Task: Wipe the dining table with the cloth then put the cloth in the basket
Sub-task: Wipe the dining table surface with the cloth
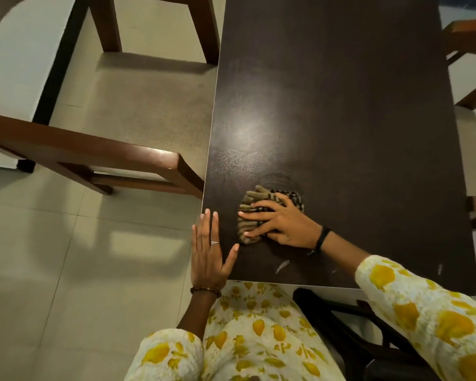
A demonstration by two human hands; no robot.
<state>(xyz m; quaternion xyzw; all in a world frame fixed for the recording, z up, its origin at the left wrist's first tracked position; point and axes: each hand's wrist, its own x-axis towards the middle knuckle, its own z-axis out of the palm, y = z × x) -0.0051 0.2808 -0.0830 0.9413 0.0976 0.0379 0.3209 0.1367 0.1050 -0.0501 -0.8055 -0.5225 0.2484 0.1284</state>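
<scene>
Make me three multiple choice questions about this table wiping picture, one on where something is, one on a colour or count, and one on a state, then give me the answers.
1. Where does the cloth lie?
A. On the dining table, near its left edge and near end
B. On the floor
C. Over a chair back

2. How many hands touch the cloth?
A. None
B. One
C. Two

3. What is the left hand doing?
A. Gripping the cloth
B. Lying flat and open at the table's left edge
C. Lifting a chair

Answers:
1 A, the striped cloth rests on the dark tabletop close to the person.
2 B, only the right hand presses on it, fingers spread.
3 B, its palm is down with fingers straight, apart from the cloth.
</scene>
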